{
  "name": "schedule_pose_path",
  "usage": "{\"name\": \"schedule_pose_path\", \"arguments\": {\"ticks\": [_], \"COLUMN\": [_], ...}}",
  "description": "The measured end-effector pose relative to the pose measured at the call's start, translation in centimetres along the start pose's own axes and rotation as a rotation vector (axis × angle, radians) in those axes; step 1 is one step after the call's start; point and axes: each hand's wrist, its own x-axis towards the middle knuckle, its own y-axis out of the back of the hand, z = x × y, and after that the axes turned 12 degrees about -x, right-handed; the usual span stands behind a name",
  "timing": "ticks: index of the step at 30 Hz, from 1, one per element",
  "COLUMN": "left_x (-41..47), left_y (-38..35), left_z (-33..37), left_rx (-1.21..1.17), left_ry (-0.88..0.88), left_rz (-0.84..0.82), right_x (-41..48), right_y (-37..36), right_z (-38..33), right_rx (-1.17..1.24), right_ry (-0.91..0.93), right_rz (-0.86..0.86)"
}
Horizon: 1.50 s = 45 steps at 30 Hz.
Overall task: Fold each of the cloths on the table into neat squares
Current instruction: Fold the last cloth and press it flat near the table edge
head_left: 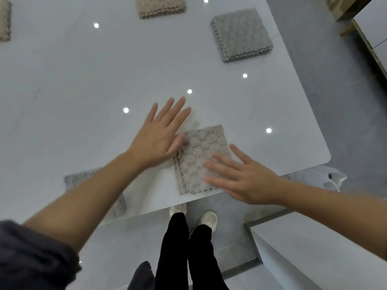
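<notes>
At ten o'clock of the view a folded beige cloth lies half out of frame. At eight o'clock a folded grey cloth lies partly hidden under the left forearm. A second folded beige square sits at twelve o'clock.

The left hand lies flat on the white table with its fingers straight and spread, holding nothing. Its thumb touches the left edge of the beige cloth in hand. This cloth lies just beside the table's near edge, at five o'clock of the tabletop, already in a layered square. The right hand presses its right side with flat, straight fingers and grips nothing. A folded grey square lies at one o'clock.

The step looks like the final smoothing of this fold. Next, the stacked edges at the left need squaring.
</notes>
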Motion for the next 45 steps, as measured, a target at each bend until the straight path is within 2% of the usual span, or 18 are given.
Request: {"name": "schedule_pose_path", "arguments": {"ticks": [3,6,9,14,22,24,26,28,30,33,36,39,45], "left_x": [4.0,6.7,7.8,7.5,7.4,6.9,5.8,3.4,0.4,-2.4,-3.0,-3.3,-3.5], "left_y": [0.1,-1.4,-2.5,-3.4,-3.9,-3.4,-2.7,-2.0,-1.9,-3.3,-6.3,-8.3,-8.2], "left_z": [-1.2,-1.5,-2.1,-2.3,-2.3,-2.1,-2.0,-1.3,0.4,5.0,7.6,7.2,6.6], "left_rx": [0.075,0.139,0.143,0.103,0.081,0.092,0.067,-0.016,-0.113,-0.153,-0.1,-0.003,0.05], "left_ry": [-0.268,-0.458,-0.489,-0.538,-0.548,-0.507,-0.341,-0.075,0.15,0.21,0.225,0.302,0.309], "left_rz": [-0.166,-0.332,-0.421,-0.426,-0.4,-0.342,-0.183,0.002,0.116,0.174,0.139,0.086,0.064], "right_x": [1.7,3.9,5.0,6.0,6.2,6.0,5.0,3.5,2.4,3.1,4.5,4.9,5.2], "right_y": [-0.6,-1.5,-2.6,-3.8,-3.5,-2.9,-1.9,-0.8,0.0,0.3,-0.7,-1.9,-2.3], "right_z": [-0.2,-0.1,0.4,1.6,1.6,1.0,0.7,0.9,1.0,0.1,-1.5,-2.4,-2.3], "right_rx": [-0.025,0.009,0.026,0.125,0.153,0.163,0.187,0.198,0.222,0.234,0.242,0.243,0.18], "right_ry": [0.265,0.384,0.442,0.459,0.361,0.33,0.209,-0.016,-0.288,-0.572,-0.634,-0.64,-0.63], "right_rz": [0.085,0.138,0.11,0.043,0.022,0.021,0.024,0.03,0.002,-0.089,-0.155,-0.194,-0.182]}}
